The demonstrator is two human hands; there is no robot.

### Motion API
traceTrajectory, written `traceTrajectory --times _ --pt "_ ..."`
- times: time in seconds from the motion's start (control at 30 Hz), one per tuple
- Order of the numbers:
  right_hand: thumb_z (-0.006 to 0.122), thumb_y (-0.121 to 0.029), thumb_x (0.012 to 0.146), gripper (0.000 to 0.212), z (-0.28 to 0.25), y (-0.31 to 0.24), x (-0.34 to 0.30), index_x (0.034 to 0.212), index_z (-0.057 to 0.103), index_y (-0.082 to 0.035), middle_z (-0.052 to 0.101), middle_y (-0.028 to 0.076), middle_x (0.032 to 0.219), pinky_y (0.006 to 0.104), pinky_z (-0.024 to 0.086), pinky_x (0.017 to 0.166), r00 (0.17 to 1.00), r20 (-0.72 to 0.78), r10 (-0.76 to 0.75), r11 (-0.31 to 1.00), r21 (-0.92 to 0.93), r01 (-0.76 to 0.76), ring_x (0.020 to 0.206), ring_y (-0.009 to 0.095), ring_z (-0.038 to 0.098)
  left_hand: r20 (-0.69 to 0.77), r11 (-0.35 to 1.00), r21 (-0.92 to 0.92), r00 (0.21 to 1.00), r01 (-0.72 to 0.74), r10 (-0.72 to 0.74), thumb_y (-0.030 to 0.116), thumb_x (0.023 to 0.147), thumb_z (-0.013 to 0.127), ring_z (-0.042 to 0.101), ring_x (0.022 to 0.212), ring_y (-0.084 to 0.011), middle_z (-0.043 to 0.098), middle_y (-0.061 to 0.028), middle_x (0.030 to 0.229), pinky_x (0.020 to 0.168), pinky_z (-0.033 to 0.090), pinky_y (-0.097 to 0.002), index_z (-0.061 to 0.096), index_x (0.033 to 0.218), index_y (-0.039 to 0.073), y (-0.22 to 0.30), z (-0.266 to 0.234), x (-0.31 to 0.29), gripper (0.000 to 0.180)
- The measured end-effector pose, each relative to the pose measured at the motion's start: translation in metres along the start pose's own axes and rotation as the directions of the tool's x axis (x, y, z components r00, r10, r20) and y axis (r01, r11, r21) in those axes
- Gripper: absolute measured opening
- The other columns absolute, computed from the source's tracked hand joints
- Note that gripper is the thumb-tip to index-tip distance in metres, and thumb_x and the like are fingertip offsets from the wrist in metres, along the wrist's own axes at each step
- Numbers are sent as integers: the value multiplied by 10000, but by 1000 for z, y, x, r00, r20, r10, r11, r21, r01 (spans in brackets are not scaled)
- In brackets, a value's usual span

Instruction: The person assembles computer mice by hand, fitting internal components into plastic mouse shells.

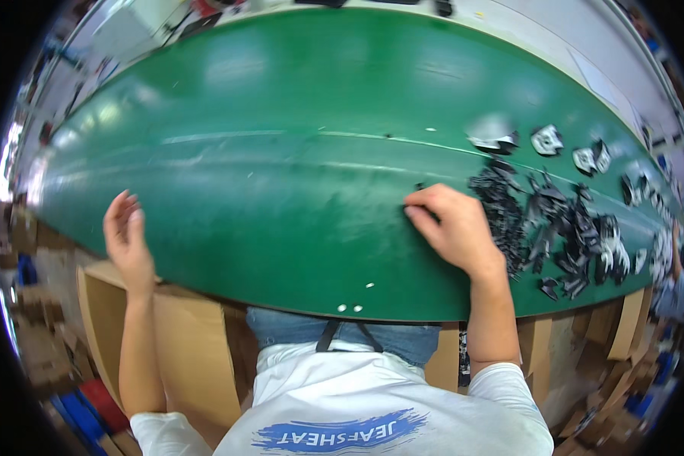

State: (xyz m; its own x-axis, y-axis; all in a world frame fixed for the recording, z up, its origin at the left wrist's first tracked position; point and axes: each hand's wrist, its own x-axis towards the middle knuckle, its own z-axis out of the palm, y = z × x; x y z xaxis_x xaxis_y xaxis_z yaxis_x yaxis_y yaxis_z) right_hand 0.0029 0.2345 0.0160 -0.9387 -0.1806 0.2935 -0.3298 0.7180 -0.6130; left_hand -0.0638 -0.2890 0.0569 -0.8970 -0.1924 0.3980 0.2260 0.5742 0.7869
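Note:
My right hand is over the green table, its thumb and fingers pinched together. A small dark bit shows at the fingertips, too small to name. Just beyond them lies a small black piece. Close by on the right is a pile of small black plastic parts, partly behind my hand and wrist. My left hand is raised at the table's near left edge, fingers loosely curved and apart from the thumb, with nothing visible in it. Below it stands an open cardboard box.
Larger black parts lie farther right, with white-and-black shells beyond them. One white shell at the back is blurred. Small white bits sit by the front edge. Another person is at the far right.

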Motion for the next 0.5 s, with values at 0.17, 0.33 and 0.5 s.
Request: traceTrajectory --times 0.17,0.33,0.5 --pt "764 -154 940 117 -7 13 -15 1029 757 -78 741 101 956 445 604 800 999 6 -50 997 -57 50 895 328 741 516 890 -454 821 22 243 118 1090 636 643 1248 -173 701 -83 1292 1125 489 -341 652 1405 23 130 275 20 329" --pt "745 -134 937 102 -17 17 -13 1013 734 -67 731 104 940 442 606 763 998 -57 -28 990 134 36 867 326 740 597 754 -416 472 -509 649 308 1007 741 566 1394 -355 588 -218 1496 1180 450 -465 599 1505 113 226 466 -18 554" --pt "788 -44 909 122 -38 10 -17 1025 772 -10 768 84 947 310 596 711 993 14 115 893 437 -110 834 180 746 680 753 -263 438 -603 588 403 1036 688 552 1373 -422 608 -250 1443 1179 433 -482 540 1578 105 228 511 -18 636"
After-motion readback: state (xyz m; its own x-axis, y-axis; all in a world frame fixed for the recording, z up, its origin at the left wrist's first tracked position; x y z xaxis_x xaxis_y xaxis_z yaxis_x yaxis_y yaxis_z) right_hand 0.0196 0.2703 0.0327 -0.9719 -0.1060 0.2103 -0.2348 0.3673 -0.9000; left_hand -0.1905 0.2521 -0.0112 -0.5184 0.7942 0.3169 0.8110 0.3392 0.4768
